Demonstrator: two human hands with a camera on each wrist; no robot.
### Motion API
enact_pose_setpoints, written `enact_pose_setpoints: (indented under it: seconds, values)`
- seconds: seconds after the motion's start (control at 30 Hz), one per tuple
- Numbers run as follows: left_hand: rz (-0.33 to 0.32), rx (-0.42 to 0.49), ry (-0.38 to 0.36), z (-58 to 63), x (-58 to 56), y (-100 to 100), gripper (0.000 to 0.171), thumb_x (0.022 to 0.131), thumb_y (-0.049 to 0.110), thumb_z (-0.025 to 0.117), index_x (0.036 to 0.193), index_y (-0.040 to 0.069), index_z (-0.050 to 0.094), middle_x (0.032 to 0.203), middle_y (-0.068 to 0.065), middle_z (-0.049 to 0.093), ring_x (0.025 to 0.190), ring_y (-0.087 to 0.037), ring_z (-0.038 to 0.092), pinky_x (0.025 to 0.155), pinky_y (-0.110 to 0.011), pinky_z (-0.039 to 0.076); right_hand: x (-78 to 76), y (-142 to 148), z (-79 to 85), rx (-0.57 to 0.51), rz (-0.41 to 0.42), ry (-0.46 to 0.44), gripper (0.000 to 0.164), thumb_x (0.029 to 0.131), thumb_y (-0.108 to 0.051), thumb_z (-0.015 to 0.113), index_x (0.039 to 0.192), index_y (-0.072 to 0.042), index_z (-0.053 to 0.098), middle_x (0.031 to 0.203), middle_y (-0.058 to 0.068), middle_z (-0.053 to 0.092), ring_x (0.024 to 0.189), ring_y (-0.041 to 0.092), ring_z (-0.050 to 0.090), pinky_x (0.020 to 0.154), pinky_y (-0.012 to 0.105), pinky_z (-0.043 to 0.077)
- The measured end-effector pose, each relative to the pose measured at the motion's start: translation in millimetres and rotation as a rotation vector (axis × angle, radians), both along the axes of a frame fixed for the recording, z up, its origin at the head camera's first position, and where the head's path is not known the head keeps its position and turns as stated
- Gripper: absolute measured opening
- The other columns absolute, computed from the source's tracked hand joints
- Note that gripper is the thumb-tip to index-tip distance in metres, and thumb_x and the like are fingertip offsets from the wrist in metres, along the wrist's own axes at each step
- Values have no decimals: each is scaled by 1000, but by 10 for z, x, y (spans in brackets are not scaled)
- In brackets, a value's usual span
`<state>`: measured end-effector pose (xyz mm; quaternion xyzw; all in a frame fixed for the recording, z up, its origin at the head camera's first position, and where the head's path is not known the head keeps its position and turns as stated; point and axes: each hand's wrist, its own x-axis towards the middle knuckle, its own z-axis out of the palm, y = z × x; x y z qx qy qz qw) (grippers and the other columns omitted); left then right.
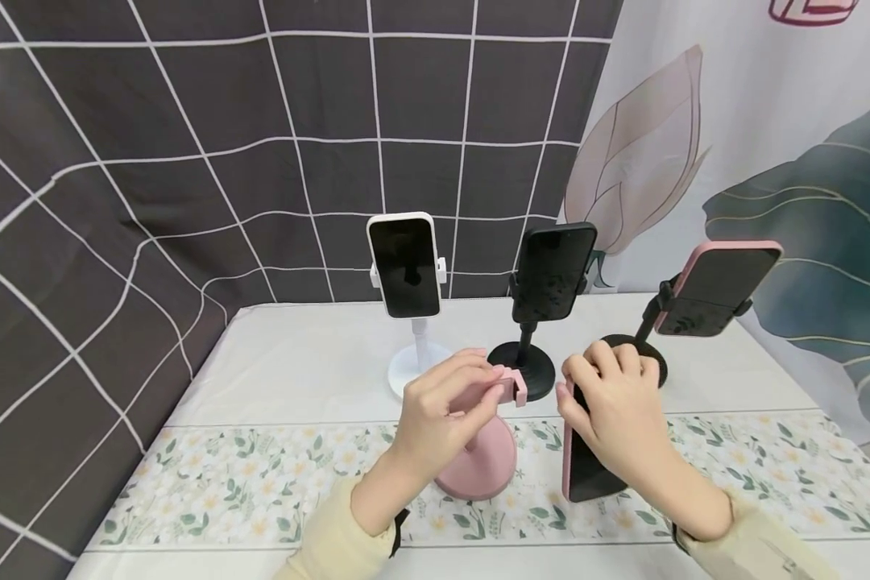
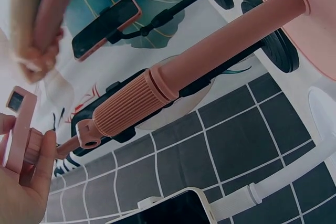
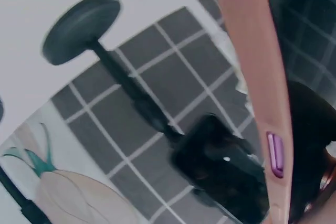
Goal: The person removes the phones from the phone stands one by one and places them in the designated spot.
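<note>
Under the right hand (image 1: 616, 407) is its gripped phone (image 1: 589, 471); the left hand (image 1: 438, 411) pinches a pink stand (image 1: 484, 466).

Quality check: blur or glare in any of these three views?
Head: mostly sharp, evenly lit, faint reflections on the black phone; left wrist: right hand smeared, pink stand crisper; right wrist: black stand soft, small bright spot on the black phone.

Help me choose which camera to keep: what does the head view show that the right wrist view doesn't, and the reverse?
Of the two, only the head view shows the left hand and the pink stand it pinches. Only the right wrist view shows the purple button on the pink phone held in the right hand. Both share that phone, the black phone on its black stand, and the grid cloth.
</note>
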<state>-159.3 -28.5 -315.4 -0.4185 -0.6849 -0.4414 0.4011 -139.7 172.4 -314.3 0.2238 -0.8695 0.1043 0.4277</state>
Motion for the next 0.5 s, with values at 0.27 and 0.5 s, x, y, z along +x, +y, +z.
enact_pose_setpoints:
  seconds: [0.27,0.5]
  values:
    - [1,-25,10,46,-28,-1,15,70,-1,66,85,1,68,79,-13,71,87,-16,63,81,-30,54,-247,121,-262,108,-61,-152,13,81,-20,45,75,-9,44,74,10,41,69,31,34,56,54,31]
    - [1,-15,-8,31,-35,-4,14,70,0,67,83,1,69,76,-11,73,84,-14,64,81,-31,54,-322,198,-451,121,-85,-209,13,80,-21,47,76,-9,46,74,10,41,69,31,34,57,54,32]
